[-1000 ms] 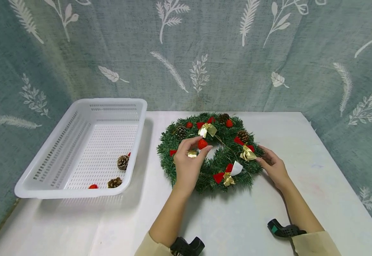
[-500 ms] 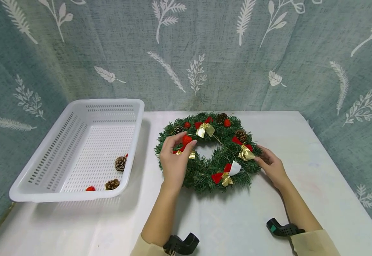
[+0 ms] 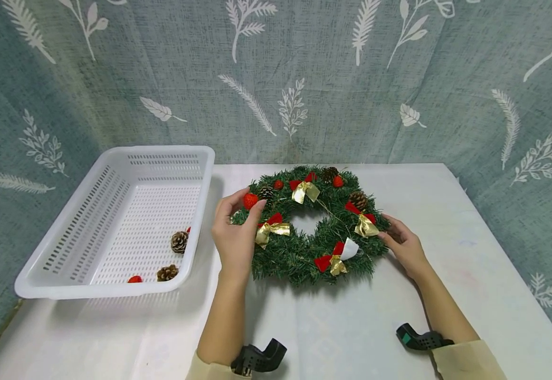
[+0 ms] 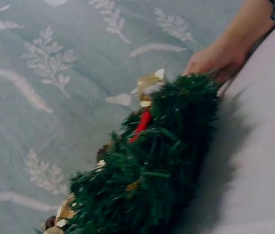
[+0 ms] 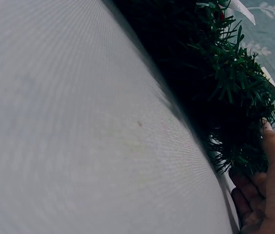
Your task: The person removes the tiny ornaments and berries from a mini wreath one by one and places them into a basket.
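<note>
red ball (image 3: 250, 200): locate at the left far part of the green wreath (image 3: 287, 258), just left of a pine cone (image 3: 266, 193) and farther than the nearest red-and-gold bow (image 3: 272, 229) on that side. perhaps clear of the foliage, perhaps touching; not readable behind the fingers. pinched between thumb and fingertips of the left hand (image 3: 232, 240), bent to about the ball's width.

right hand (image 3: 406, 248): curled on the wreath's right edge, with thumb above and fingers lower down.

for sound seating, as judged: brace the wreath from the right, part the needles, press down gently and let go only once firm. avoid crushing the ball or snagging the bow.

orientation of ball: round, without long axis; no stem visible, hence no pointing direction. orientation of wreath: flat on the table (image 3: 333, 327), open centre upward, likewise without one long axis.
</note>
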`<action>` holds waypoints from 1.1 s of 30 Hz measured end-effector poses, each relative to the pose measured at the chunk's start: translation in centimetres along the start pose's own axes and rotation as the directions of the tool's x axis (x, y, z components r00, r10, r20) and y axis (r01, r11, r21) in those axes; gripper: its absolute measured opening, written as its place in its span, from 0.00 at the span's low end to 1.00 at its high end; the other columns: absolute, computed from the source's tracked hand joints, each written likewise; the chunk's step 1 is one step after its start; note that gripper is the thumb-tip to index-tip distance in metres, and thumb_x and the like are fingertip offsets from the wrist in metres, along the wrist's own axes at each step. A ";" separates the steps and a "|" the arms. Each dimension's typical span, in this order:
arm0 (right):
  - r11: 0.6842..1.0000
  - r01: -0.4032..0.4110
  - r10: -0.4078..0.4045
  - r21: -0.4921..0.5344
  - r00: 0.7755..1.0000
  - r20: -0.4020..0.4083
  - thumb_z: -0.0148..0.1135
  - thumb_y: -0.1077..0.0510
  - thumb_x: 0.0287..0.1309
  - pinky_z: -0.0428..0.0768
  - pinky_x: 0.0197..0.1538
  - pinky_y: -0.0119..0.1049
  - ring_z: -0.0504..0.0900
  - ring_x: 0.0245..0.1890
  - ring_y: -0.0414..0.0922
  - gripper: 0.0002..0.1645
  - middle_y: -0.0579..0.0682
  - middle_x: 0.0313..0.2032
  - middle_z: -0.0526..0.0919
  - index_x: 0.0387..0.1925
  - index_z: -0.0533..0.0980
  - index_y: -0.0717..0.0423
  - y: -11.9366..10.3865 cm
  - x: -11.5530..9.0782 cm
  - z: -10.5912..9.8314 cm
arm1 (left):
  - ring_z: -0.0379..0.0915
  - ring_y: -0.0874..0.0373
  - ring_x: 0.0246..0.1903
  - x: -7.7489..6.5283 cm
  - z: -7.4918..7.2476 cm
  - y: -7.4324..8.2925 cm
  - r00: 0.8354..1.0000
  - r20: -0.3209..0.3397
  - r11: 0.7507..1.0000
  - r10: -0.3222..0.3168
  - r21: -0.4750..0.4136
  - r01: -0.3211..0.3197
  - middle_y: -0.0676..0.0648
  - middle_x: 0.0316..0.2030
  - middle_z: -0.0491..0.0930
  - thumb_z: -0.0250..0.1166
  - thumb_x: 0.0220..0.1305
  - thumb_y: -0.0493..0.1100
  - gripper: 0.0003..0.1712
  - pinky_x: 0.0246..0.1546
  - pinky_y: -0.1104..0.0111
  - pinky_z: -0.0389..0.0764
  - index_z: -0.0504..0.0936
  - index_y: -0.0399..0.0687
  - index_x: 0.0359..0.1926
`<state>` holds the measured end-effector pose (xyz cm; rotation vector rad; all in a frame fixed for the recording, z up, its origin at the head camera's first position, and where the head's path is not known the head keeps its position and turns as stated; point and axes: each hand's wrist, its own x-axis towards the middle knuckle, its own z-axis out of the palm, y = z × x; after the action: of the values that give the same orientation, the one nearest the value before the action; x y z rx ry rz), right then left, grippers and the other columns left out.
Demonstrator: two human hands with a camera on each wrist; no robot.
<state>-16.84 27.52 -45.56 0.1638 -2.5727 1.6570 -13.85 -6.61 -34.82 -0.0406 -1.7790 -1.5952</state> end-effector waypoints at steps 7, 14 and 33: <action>1.000 0.007 -0.007 0.005 1.000 0.000 0.57 0.58 0.65 0.75 0.41 0.18 0.73 0.40 0.28 0.33 0.39 0.40 0.74 0.68 0.60 0.62 -0.2 -0.1 0.1 | 0.75 0.54 0.43 1.0 -1.4 -0.1 0.996 -0.086 1.000 0.010 0.011 -0.009 0.40 0.38 0.78 0.73 0.51 0.37 0.19 0.52 0.67 0.73 0.82 0.36 0.45; 1.000 -0.002 0.002 0.027 1.000 0.008 0.56 0.57 0.65 0.74 0.42 0.18 0.73 0.41 0.29 0.32 0.39 0.39 0.74 0.68 0.61 0.61 -0.3 0.0 0.4 | 0.75 0.62 0.40 1.9 -3.1 -0.1 0.985 -0.163 0.997 0.052 0.057 -0.043 0.48 0.36 0.78 0.73 0.50 0.35 0.19 0.51 0.69 0.74 0.82 0.33 0.43; 0.999 -0.028 0.029 -0.039 0.999 0.019 0.54 0.52 0.67 0.70 0.44 0.14 0.68 0.46 0.25 0.34 0.66 0.56 0.69 0.70 0.58 0.58 -0.1 -0.5 0.0 | 0.72 0.66 0.38 3.7 -8.5 0.3 0.953 -0.280 0.966 -0.116 0.193 0.174 0.62 0.34 0.75 0.71 0.54 0.37 0.18 0.49 0.73 0.74 0.82 0.38 0.47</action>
<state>-16.37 27.44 -45.50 0.1417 -2.6312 1.6221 -12.31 -15.54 -32.98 0.4000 -1.7614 -1.4204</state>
